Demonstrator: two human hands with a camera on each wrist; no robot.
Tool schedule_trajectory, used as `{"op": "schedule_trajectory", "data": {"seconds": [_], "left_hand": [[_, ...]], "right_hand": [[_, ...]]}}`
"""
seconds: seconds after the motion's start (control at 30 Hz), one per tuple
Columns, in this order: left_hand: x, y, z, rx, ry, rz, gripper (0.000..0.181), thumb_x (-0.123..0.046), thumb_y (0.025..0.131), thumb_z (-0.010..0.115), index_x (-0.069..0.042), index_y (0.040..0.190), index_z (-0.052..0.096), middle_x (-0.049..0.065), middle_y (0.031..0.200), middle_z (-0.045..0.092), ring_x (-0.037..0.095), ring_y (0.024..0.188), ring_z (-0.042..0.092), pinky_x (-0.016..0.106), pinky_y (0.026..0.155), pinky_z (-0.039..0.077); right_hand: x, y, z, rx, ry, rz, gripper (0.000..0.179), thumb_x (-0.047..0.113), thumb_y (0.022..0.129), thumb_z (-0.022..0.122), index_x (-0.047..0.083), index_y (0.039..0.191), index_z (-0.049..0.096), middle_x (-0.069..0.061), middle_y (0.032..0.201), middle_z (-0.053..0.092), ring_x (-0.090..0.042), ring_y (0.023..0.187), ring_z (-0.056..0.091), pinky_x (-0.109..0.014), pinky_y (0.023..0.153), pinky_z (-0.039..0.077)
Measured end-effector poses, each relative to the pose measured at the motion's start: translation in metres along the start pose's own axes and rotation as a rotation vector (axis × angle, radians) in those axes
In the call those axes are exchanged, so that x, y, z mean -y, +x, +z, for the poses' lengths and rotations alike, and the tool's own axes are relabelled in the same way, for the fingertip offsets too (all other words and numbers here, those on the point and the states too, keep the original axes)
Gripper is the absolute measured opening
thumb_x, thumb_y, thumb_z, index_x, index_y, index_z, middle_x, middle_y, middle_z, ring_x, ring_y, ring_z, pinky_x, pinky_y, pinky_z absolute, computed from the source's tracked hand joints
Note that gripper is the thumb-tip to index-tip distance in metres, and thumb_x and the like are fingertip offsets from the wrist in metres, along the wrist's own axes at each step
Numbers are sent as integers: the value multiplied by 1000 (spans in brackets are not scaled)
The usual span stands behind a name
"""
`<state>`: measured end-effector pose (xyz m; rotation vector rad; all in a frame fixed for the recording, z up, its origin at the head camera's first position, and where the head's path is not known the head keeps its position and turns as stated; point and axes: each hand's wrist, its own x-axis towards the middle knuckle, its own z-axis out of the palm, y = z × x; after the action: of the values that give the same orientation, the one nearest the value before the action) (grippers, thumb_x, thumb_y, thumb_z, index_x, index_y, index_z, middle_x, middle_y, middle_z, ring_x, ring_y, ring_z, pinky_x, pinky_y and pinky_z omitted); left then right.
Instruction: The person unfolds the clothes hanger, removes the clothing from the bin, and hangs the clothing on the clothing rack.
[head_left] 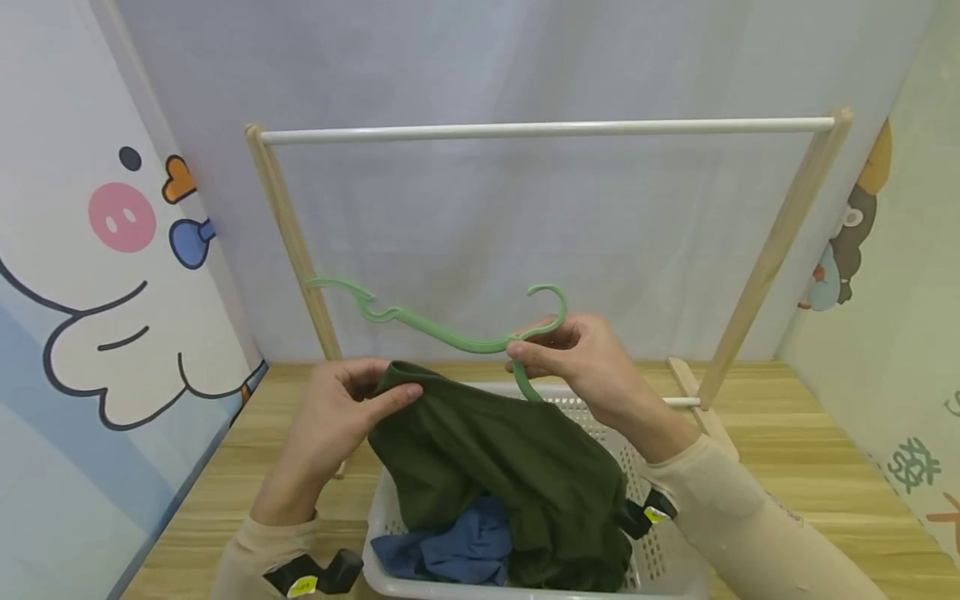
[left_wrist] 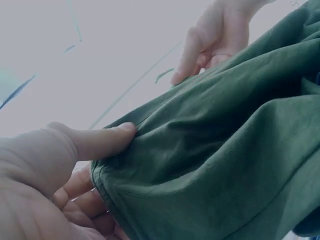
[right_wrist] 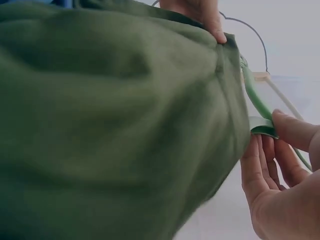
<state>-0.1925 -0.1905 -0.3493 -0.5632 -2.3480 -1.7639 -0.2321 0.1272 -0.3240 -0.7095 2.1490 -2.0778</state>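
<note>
A dark green garment (head_left: pixel 487 442) hangs from my left hand (head_left: pixel 333 417), its lower part resting in the basket. The left thumb and fingers pinch its top edge, as the left wrist view (left_wrist: pixel 165 150) also shows. My right hand (head_left: pixel 588 362) grips a light green plastic hanger (head_left: pixel 442 333) near the base of its hook. One hanger arm reaches out to the upper left, above the garment. The other arm points down and its end is hidden behind the cloth. In the right wrist view the right thumb and fingers (right_wrist: pixel 287 160) pinch the hanger beside the garment's edge.
Under the garment stands a white perforated basket (head_left: pixel 660 542) with a blue cloth (head_left: pixel 465 546) in it. Behind is a rack with a white rail (head_left: pixel 547 129) and wooden posts (head_left: pixel 776 258) on a wood-grain table (head_left: pixel 795 450). Cartoon-printed walls flank both sides.
</note>
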Motion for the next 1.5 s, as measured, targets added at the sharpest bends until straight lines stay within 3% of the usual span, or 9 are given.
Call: {"op": "schedule_trajectory", "data": {"seconds": [0.13,0.33,0.57,0.93,1.17,1.5], "left_hand": [[-1,-1,-4,-39,-30,-9,21,-11,100,86,3,116,82,0,97,81,19,89,78,30,79,65],[0,0,-8,-33,-32,-21,24,-13,100,86,3,117,82,2,98,82,19,90,77,31,79,65],[6,0,-13,-73,31,-70,29,-18,100,87,2,121,82,-1,98,81,17,93,75,28,81,62],[11,5,-12,-10,7,-115,31,-20,100,88,2,121,82,1,103,84,19,98,77,31,86,64],[12,8,-12,-10,67,-169,34,-21,99,89,0,125,81,7,118,82,17,111,72,27,92,61],[17,10,-9,27,1,-162,31,-14,99,87,6,122,80,4,103,84,15,97,77,30,83,65]], "right_hand": [[-1,-5,-8,12,-28,19,20,4,104,79,-9,119,79,-8,96,84,-30,98,82,-46,95,67],[0,-10,-21,11,-87,51,22,9,105,79,-8,119,80,-10,103,83,-31,102,82,-44,97,66],[5,-16,-32,-2,-186,63,23,14,104,80,-6,118,80,-10,100,83,-29,103,79,-41,96,65],[25,-22,-45,29,-256,43,21,13,104,81,-6,111,81,-12,107,83,-29,103,78,-40,93,66],[31,-36,-56,43,-318,78,21,18,104,82,-3,110,82,-13,100,83,-30,103,76,-39,95,64],[34,-56,-74,53,-352,79,19,16,104,82,-2,110,81,-9,102,83,-25,106,76,-37,95,63]]}}
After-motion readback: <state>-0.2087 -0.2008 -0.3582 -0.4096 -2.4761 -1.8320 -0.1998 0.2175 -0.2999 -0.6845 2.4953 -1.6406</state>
